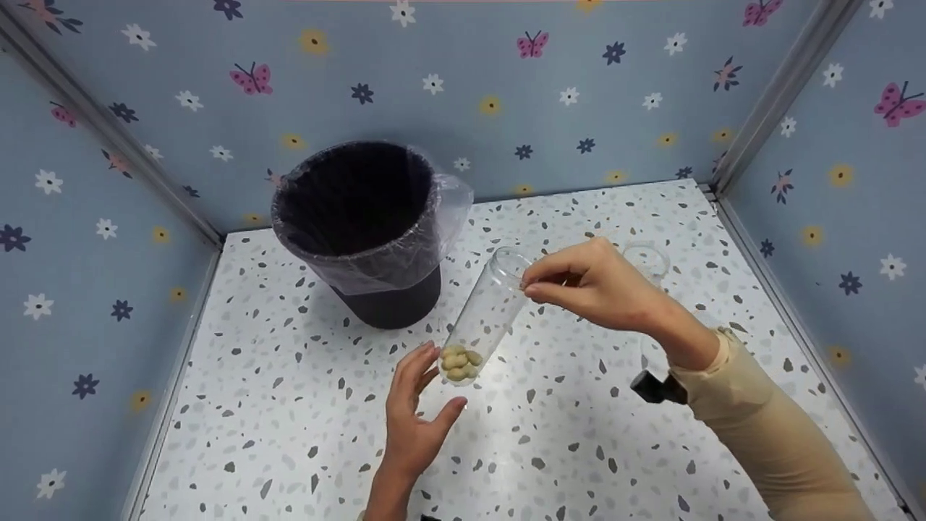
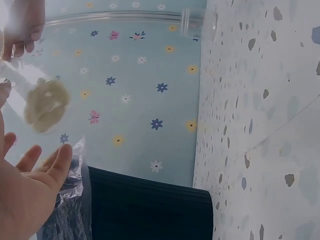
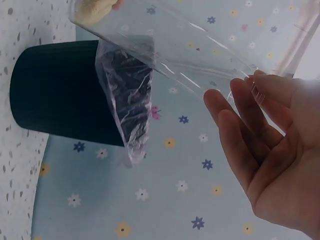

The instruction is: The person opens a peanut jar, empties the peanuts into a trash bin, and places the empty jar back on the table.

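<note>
My right hand (image 1: 597,282) pinches the rim of a clear cylindrical jar (image 1: 492,307) between thumb and fingers. The jar tilts, with its mouth up toward the right hand and its base down to the left. Several pale tan, nut-like pieces (image 1: 459,362) lie gathered at the base, which also shows in the left wrist view as a blurred tan cluster (image 2: 47,105). Beside that base is my left hand (image 1: 416,420), fingers spread and thumb apart, fingertips right at the jar's side. In the right wrist view the jar's wall (image 3: 180,55) runs from the fingertips to the upper left.
A dark bin (image 1: 394,300) with a clear plastic liner (image 1: 452,210) stands behind the jar to the left. Back right, a clear round object (image 1: 646,259) sits on the speckled table (image 1: 550,449). Flower-patterned panels (image 1: 492,72) enclose the back and both sides.
</note>
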`<act>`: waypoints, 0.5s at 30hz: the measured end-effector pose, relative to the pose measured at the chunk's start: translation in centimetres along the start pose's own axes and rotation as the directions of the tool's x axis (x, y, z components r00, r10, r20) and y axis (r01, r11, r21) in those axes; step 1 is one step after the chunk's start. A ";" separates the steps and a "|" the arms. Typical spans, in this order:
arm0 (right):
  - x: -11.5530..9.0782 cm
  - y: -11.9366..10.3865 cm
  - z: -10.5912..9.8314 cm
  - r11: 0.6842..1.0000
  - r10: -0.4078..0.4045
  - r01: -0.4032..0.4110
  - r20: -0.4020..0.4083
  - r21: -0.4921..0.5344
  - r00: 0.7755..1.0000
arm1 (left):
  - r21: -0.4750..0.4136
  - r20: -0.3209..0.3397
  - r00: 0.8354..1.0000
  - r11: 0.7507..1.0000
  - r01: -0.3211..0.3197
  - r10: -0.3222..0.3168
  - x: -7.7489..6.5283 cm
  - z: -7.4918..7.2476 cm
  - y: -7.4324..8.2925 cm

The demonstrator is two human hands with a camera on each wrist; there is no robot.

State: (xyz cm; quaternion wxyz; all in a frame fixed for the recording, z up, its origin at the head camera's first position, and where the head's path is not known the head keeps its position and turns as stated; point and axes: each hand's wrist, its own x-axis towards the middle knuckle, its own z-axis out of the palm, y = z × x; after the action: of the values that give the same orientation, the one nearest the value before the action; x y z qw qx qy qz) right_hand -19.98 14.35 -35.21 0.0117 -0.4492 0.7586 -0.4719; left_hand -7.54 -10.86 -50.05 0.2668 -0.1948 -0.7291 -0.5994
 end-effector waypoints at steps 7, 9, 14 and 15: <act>-0.5 -1.0 1.3 0.995 -0.072 0.075 -0.039 0.066 0.997 | -0.034 -0.076 0.992 0.994 -0.106 0.103 0.5 0.1 0.6; -0.6 -1.1 1.5 0.993 -0.084 0.087 -0.044 0.084 0.995 | -0.051 -0.110 0.986 0.990 -0.133 0.127 0.4 0.1 0.5; -0.8 -1.2 1.8 0.984 -0.100 0.107 -0.058 0.139 0.993 | -0.091 -0.155 0.967 0.971 -0.219 0.204 0.3 0.0 0.5; -0.8 -1.2 1.9 0.983 -0.100 0.109 -0.064 0.151 0.993 | -0.089 -0.159 0.961 0.966 -0.241 0.225 0.4 -0.1 0.4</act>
State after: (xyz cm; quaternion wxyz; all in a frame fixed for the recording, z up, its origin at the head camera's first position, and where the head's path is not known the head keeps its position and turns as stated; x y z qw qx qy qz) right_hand -17.91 13.37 -35.71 0.0002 -0.4727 0.6953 -0.5414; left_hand -7.60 -10.85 -49.43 0.3781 -0.2483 -0.6460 -0.6148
